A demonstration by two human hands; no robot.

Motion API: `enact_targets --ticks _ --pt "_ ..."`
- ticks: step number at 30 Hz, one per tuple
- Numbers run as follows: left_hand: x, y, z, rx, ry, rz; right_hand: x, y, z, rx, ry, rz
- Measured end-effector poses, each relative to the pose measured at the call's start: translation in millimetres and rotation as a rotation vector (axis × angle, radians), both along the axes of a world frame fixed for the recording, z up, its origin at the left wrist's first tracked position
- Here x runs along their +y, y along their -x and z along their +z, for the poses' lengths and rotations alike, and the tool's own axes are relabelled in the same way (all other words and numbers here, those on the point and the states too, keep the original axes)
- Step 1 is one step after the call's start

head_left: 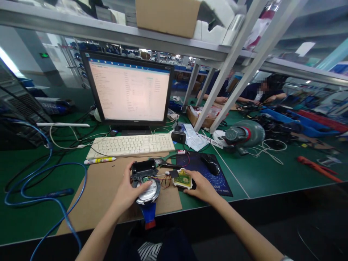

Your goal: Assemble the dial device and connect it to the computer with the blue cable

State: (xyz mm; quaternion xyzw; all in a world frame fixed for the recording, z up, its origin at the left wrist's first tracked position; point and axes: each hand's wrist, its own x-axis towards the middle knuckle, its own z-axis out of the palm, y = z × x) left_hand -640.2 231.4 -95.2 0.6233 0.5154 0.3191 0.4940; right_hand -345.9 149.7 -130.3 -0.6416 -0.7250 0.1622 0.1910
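My left hand [129, 195] grips a round meter-like device [148, 191], with the thumb lying on its silver disc. An open black compartment [144, 169] sits at the device's top, and a blue piece with a red end [148, 215] sticks out below, over the table edge. In my right hand [199, 185] is a green circuit board in a pale frame [182, 179], held by its right side. Thin coloured wires [165, 181] run between the device and the board. Behind them lie dark-handled pliers [168, 164], touched by neither hand.
A cardboard sheet [95, 188] lies under my left hand. Behind it are a keyboard [133, 144], a glue-like tube [100, 160] and a monitor [130, 90]. A mouse [210, 165] rests on a dark pad to the right. Blue cable [54, 197] loops at left. Two people work beyond the shelf posts.
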Motion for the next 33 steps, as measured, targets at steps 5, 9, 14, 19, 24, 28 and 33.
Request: enact_targets --ticks 5,9,14,19,24,28,33 --pt "2 3 -5.4 0.001 -0.042 0.01 2 -7 25.5 0.354 0.147 -0.013" --pt "-1 4 -1.0 0.05 -0.191 0.024 23 -7 59.2 0.799 0.251 0.051" --pt "-8 2 14.6 0.009 -0.361 -0.019 64 36 82.8 1.116 0.349 0.075" --pt "-7 7 21.4 -0.087 -0.398 0.008 101 91 81.7 1.058 0.616 0.103" --pt "5 9 13.5 -0.107 -0.374 0.007 115 111 74.7 0.807 0.646 0.143" --pt "15 7 0.4 -0.139 -0.362 0.027 111 108 79.3 0.307 0.241 0.132" --pt "20 6 -6.5 -0.195 -0.305 -0.003 92 102 75.2 -0.069 -0.196 0.151"
